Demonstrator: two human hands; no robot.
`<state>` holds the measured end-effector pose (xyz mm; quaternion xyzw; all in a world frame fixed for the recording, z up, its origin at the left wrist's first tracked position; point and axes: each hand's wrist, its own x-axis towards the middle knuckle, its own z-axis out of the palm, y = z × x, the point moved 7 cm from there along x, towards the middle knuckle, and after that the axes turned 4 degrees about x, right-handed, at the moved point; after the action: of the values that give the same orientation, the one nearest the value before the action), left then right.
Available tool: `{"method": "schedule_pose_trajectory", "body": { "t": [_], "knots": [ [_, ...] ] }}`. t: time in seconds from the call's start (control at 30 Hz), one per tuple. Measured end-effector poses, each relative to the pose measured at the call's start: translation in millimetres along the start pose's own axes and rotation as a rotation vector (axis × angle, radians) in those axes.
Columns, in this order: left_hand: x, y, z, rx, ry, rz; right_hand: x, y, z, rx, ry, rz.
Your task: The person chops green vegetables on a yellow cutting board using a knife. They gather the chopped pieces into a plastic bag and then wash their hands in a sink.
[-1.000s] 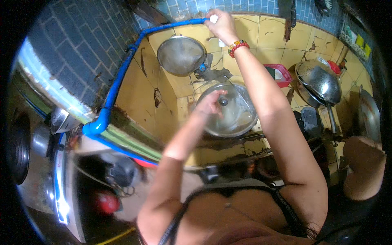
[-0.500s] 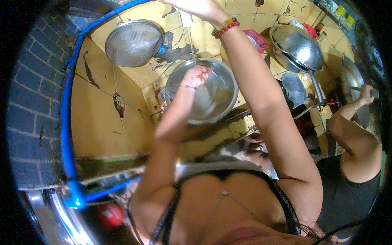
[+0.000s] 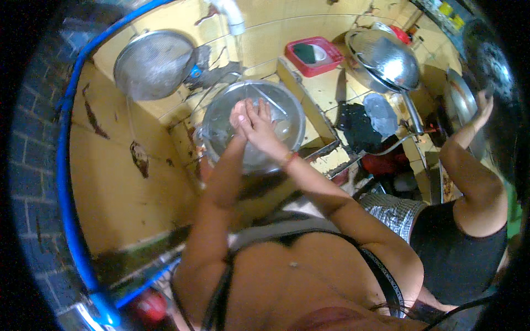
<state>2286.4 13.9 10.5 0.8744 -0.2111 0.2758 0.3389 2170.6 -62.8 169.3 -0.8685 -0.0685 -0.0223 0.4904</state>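
Note:
Both my hands are together over a round metal basin that holds water. My right hand lies across the left with its fingers stretched out, and I see nothing gripped in it. Under and beside it is my left hand, pressed against the right; its fingers are mostly covered. A thin metal handle slants across the basin behind my fingers. Something pale and rounded shows in the basin, too unclear to name. Above the basin ends a white pipe.
A mesh strainer hangs on the tiled wall at left, near a blue pipe. To the right are a red tray, a metal colander and a grey cloth-like piece. A co-worker's hand is beside a large pan.
My right hand has come down from the white pipe to the left hand over the basin. My left hand has left the thin handle area. The whole view has shifted slightly.

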Motion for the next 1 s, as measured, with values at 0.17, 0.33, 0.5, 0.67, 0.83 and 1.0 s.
{"method": "schedule_pose_trajectory", "body": {
  "t": [0.17, 0.33, 0.5, 0.67, 0.83, 1.0],
  "knots": [
    [24.0, 62.4, -14.2, 0.116, -0.554, -0.04, 2.5, 48.8, -27.2, -0.074, -0.016, 0.111],
    [71.5, 79.6, -46.4, 0.023, -0.48, -0.298, 12.0, 51.0, -57.9, -0.118, -0.033, 0.065],
    [70.2, 87.1, -84.4, 0.011, -0.262, -0.461, 68.1, 64.5, -133.5, -0.268, 0.154, -0.097],
    [47.3, 84.8, -68.1, 0.107, -0.389, -0.56, 177.9, 138.2, -224.0, -0.683, 0.28, 0.062],
    [28.0, 69.6, -34.2, -0.007, -0.487, -0.316, 228.8, 214.5, -241.0, -0.807, -0.112, 0.639],
    [45.3, 109.1, -74.6, -0.125, -0.327, -0.289, 243.4, 200.9, -214.3, -0.989, -0.125, 0.515]
  ]
}}
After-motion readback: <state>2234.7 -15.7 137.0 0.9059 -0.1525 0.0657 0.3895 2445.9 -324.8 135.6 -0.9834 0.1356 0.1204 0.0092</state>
